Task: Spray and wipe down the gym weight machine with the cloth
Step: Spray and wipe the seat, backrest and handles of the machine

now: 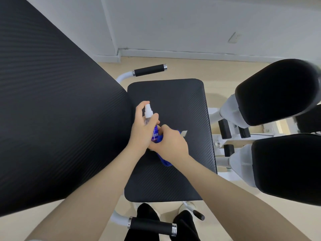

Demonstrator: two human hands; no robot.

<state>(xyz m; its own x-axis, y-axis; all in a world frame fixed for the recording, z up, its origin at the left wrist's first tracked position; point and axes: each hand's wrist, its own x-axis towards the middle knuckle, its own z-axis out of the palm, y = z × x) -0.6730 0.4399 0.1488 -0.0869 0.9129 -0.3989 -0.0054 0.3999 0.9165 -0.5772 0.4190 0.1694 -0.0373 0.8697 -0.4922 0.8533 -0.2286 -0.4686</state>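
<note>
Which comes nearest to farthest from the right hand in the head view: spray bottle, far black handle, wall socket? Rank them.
From the right hand:
1. Spray bottle, touching it, in the left hand.
2. Far black handle, beyond the seat.
3. Wall socket, upper right.

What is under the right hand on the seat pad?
A blue cloth bunched under the right hand, one end poking out toward the wrist. Beneath lies the black seat pad. The hand hides most of the cloth.

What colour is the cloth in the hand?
Blue; the cloth shows in the head view, under the right hand.
</note>
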